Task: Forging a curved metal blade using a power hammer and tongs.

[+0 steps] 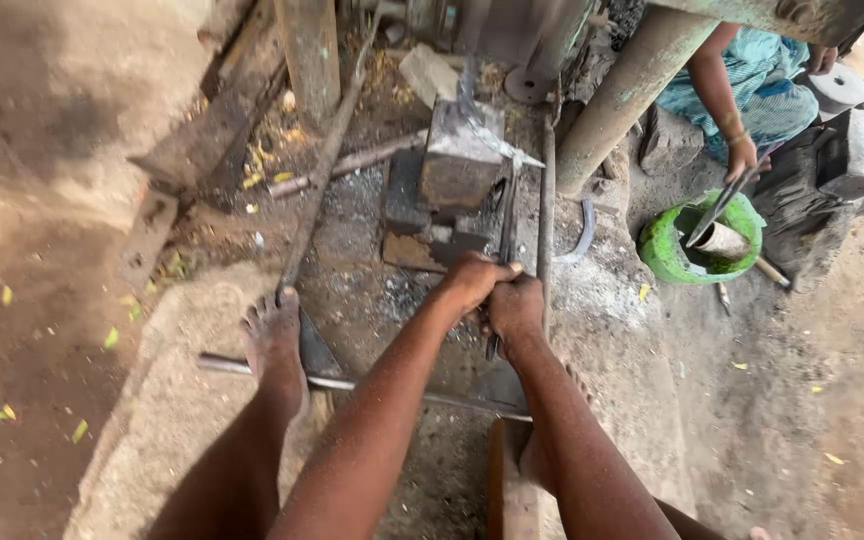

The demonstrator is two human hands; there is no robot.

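Both hands, left hand (472, 280) and right hand (515, 305), clamped together on the tongs (505, 235), whose tips reach the anvil block (462, 155) at the ground's far edge. Slip risk: a loose grip could drop the workpiece toward the bare foot (274, 335). Long rods (545, 215) crowd the tongs; another person's hand (740, 158) works over a green tub (664, 250) at right.

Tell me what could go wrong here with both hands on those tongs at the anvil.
The left hand and right hand crowd together on the tongs, so a slip could pinch fingers. The metal piece sits at the edge of the anvil and might twist off. The bare foot rests on a rod near the work, exposed to anything that drops.
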